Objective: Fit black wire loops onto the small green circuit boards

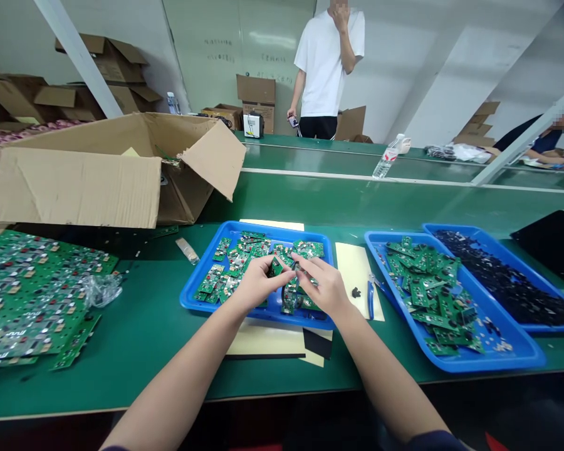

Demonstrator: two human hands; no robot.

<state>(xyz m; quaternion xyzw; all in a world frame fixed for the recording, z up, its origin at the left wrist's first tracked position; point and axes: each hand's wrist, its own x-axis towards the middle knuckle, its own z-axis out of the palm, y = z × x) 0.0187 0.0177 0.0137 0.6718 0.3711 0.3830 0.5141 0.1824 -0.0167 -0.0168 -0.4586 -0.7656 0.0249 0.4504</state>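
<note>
Over the near edge of a blue tray (202,300) my left hand (256,283) and my right hand (322,285) meet. Both pinch small green circuit boards (282,270) between the fingertips. The tray holds several more loose green boards (235,263). Below my right hand, a dark part and more boards (290,297) sit in the tray. Pale yellow sheets (352,266) lie under and beside the tray.
Large panels of green boards (28,294) lie at the left, with an open cardboard box (103,175) behind them. On the right, one blue tray (474,351) holds green boards, another (512,275) black parts. Blue pliers (371,297) lie between trays. A person in a white shirt (326,69) stands beyond the belt.
</note>
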